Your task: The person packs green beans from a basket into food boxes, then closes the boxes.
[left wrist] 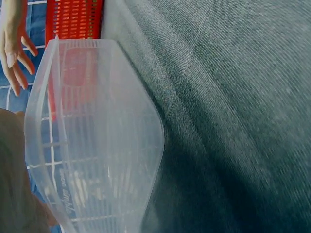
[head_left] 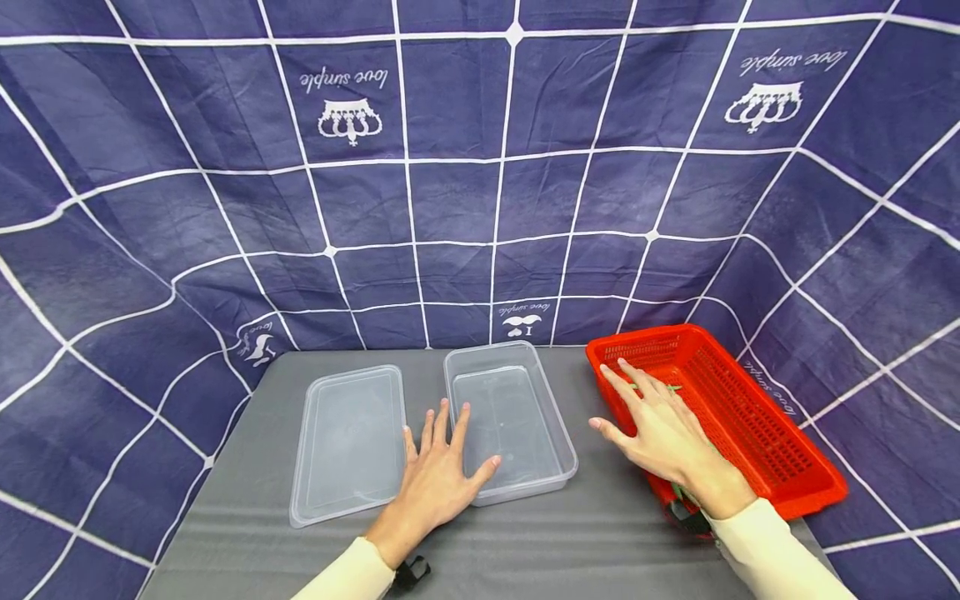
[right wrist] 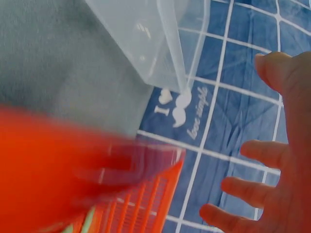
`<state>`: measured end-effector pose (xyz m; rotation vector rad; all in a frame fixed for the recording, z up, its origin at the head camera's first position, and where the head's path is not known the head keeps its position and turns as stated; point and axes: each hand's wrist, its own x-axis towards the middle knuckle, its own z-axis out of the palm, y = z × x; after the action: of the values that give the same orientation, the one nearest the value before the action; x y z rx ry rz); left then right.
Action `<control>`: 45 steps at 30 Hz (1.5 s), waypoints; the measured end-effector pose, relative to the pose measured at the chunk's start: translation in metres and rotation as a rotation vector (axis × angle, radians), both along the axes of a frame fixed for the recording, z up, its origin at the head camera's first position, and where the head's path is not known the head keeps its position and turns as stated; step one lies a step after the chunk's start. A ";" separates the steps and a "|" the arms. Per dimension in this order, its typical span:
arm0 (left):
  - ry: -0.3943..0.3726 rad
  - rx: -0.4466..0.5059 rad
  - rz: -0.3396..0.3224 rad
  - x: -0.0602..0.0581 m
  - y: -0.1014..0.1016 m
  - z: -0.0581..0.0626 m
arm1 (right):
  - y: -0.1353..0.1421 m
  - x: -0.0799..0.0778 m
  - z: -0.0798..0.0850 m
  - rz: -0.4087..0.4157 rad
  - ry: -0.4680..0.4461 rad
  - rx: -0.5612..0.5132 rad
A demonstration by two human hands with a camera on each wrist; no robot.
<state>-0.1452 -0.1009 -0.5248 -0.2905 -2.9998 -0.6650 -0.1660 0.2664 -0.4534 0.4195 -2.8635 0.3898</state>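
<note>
My left hand (head_left: 438,479), fingers spread, hovers over the near left corner of a clear plastic container (head_left: 510,417) in the head view. That container also fills the middle of the left wrist view. Over the left side of a red plastic basket (head_left: 765,417) is my right hand (head_left: 663,429), its fingers apart and nothing in them. Slim green pieces (head_left: 675,387) show inside the basket, partly hidden beneath that hand. To the left of the container a translucent flat lid (head_left: 352,442) lies on the grey table.
The grey tabletop (head_left: 570,542) carries all these things. Dark blue cloth (head_left: 450,208) with white grid lines hangs behind it and along both sides, close to the basket's right edge. Black wrist straps (head_left: 412,571) show at both sleeves.
</note>
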 end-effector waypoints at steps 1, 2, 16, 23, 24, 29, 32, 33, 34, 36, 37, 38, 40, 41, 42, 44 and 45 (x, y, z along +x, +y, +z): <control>0.000 0.005 0.001 0.000 0.001 -0.001 | 0.002 -0.001 0.001 0.000 -0.004 -0.007; 0.002 0.012 0.000 0.000 0.001 -0.002 | 0.005 -0.001 0.002 0.000 -0.007 -0.010; -0.078 0.041 -0.060 -0.003 -0.012 0.003 | 0.052 -0.025 0.011 0.006 -0.057 0.036; -0.123 0.089 -0.113 -0.006 -0.025 0.003 | 0.082 -0.043 0.000 0.047 -0.150 0.004; -0.129 0.090 -0.118 -0.007 -0.027 0.003 | 0.086 -0.045 -0.002 0.056 -0.161 0.001; -0.138 0.071 -0.131 -0.009 -0.033 0.004 | 0.102 -0.053 -0.010 0.074 -0.220 0.004; -0.131 0.069 -0.134 -0.010 -0.034 0.005 | 0.110 -0.056 -0.014 0.055 -0.268 0.004; -0.131 0.066 -0.135 -0.010 -0.034 0.005 | 0.115 -0.057 -0.016 0.045 -0.287 0.003; -0.131 0.067 -0.136 -0.009 -0.034 0.006 | 0.119 -0.059 -0.020 0.041 -0.304 0.003; -0.139 0.066 -0.140 -0.009 -0.034 0.005 | 0.131 -0.065 -0.032 0.029 -0.322 0.006; -0.143 0.066 -0.141 -0.009 -0.034 0.004 | 0.137 -0.068 -0.040 0.022 -0.329 0.007; -0.143 0.067 -0.140 -0.009 -0.034 0.004 | 0.143 -0.071 -0.048 0.018 -0.331 0.009; -0.141 0.081 -0.135 -0.009 -0.033 0.002 | 0.156 -0.079 -0.064 0.034 -0.324 0.004; -0.137 0.087 -0.132 -0.010 -0.033 0.001 | 0.161 -0.083 -0.072 0.037 -0.318 0.006; -0.133 0.099 -0.130 -0.010 -0.032 0.000 | 0.167 -0.087 -0.079 0.048 -0.324 -0.003; -0.129 0.128 -0.130 -0.011 -0.031 -0.002 | 0.175 -0.093 -0.089 0.064 -0.357 -0.014; -0.128 0.143 -0.133 -0.011 -0.030 -0.003 | 0.178 -0.095 -0.093 0.067 -0.381 -0.020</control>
<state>-0.1560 -0.1310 -0.5275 -0.4596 -3.0523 -0.9394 -0.2607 0.4448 -0.5460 0.4841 -3.2150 0.5644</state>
